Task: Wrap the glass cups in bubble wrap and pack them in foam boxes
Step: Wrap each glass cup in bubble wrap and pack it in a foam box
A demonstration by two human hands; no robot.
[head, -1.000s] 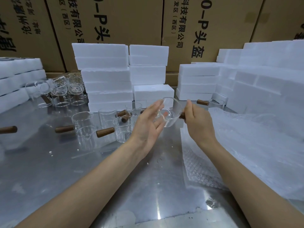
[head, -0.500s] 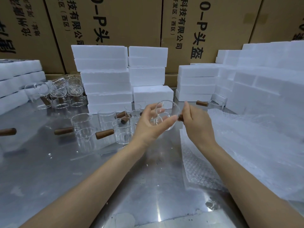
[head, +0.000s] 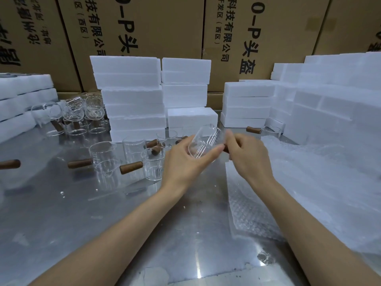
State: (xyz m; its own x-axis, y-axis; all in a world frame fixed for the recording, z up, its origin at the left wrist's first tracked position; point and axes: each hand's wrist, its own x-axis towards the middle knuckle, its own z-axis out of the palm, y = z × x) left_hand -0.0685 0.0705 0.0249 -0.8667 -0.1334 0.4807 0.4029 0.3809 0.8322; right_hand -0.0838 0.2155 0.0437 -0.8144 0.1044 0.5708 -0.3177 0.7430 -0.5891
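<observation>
My left hand (head: 185, 162) cradles a glass cup (head: 203, 144), my right hand (head: 245, 154) pinching its wooden handle; best lowered gently onto bubble wrap (head: 309, 182).

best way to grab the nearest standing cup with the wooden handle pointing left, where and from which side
Judging by its pose, take the cup by its wooden handle, coming in from the left. The handle sticks out sideways toward open table, while other cups crowd behind the glass body and the left hand sits to its right. The wood likely gives a surer hold than the smooth glass.

held cup's handle (head: 226, 149) hidden, right hand (head: 247, 156) blurred
</observation>
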